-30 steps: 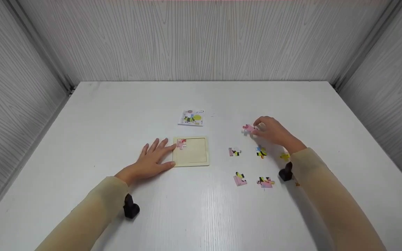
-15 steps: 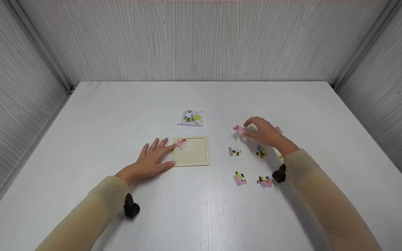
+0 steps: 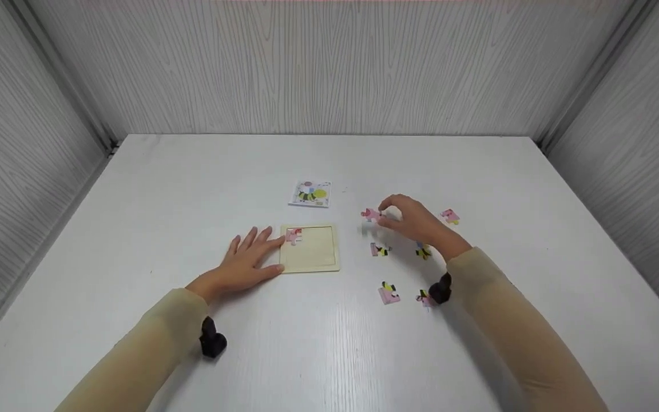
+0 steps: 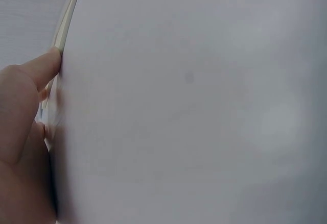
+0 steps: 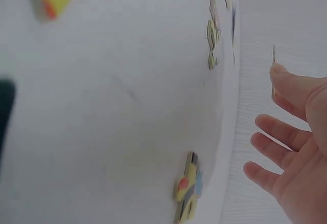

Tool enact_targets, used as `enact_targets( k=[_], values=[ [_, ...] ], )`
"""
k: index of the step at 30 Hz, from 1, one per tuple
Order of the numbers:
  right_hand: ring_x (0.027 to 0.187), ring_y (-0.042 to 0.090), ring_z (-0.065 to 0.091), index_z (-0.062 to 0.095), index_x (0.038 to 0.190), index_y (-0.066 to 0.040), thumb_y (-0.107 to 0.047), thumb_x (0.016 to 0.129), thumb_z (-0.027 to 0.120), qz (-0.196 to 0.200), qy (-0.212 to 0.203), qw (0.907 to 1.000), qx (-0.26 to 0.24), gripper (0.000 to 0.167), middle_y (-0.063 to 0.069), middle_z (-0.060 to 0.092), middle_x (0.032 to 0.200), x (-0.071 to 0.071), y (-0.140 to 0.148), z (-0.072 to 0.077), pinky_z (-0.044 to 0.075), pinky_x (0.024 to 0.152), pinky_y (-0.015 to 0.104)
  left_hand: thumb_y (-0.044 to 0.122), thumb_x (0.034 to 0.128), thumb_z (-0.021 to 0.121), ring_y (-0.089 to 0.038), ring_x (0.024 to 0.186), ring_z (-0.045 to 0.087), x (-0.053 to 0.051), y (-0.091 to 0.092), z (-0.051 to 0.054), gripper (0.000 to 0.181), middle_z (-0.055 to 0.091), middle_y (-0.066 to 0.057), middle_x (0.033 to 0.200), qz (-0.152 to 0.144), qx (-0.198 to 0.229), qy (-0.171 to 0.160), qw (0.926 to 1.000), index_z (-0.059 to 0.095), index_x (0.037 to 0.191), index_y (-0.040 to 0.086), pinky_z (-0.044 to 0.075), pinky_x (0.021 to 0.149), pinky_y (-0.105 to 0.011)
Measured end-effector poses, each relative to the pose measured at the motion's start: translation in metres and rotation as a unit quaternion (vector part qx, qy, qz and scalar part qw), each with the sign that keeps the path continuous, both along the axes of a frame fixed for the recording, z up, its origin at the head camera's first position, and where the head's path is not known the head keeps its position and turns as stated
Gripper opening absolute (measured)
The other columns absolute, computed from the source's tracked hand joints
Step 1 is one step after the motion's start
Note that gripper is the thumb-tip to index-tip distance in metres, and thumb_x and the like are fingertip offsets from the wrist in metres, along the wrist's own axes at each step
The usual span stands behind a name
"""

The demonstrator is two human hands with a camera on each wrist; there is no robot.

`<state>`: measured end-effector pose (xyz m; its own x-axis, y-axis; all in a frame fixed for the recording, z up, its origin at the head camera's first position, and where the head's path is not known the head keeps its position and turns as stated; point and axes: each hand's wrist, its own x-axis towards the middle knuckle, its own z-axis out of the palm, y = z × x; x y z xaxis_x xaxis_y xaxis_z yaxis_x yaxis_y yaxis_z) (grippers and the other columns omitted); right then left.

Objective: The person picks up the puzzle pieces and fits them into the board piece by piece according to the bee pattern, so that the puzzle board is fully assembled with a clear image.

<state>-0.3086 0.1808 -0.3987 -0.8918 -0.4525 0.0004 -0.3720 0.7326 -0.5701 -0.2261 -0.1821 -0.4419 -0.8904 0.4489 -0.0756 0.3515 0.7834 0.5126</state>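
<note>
My right hand pinches a pink jigsaw piece between thumb and index finger, held above the table to the right of the tray. In the right wrist view that piece appears edge-on at the fingertips, the other fingers spread loosely. My left hand lies flat with fingers spread, thumb and index touching the left edge of the wooden puzzle tray. A pink piece sits in the tray's upper left corner. In the left wrist view the thumb presses the tray's edge.
A square bee picture card lies behind the tray. Loose pieces lie to the right: a pink-edged one, a blue-and-yellow one, a pink-and-yellow one, one partly hidden by the wrist camera, and a pink one.
My right hand has moved left towards the tray with the pink piece, uncovering another pink piece behind it. My left hand stays at the tray's edge.
</note>
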Motion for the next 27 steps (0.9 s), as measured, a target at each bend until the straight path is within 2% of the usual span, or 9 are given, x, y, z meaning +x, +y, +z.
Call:
enact_targets(
  k=[10, 27],
  values=[
    [0.127, 0.023, 0.039, 0.056, 0.118, -0.009, -0.028, 0.092, 0.060, 0.008, -0.003, 0.9999, 0.005, 0.033, 0.008, 0.050, 0.130, 0.001, -0.026, 0.000, 0.029, 0.106, 0.041, 0.050, 0.0928, 0.047, -0.031, 0.140, -0.006, -0.002, -0.001, -0.002, 0.066, 0.007, -0.010, 0.155, 0.000, -0.001, -0.004, 1.0000, 0.027, 0.148, 0.021, -0.010, 0.106, -0.053],
    [0.129, 0.022, 0.038, 0.057, 0.117, -0.008, -0.027, 0.092, 0.060, 0.065, -0.001, 0.9979, 0.001, 0.032, 0.008, 0.051, 0.129, 0.003, -0.063, 0.002, 0.031, 0.104, 0.037, 0.049, 0.0927, 0.048, -0.032, 0.140, -0.008, 0.000, 0.000, 0.001, 0.066, 0.005, -0.011, 0.155, 0.003, -0.003, -0.012, 0.9999, 0.026, 0.148, 0.020, -0.011, 0.106, -0.053]
  ],
)
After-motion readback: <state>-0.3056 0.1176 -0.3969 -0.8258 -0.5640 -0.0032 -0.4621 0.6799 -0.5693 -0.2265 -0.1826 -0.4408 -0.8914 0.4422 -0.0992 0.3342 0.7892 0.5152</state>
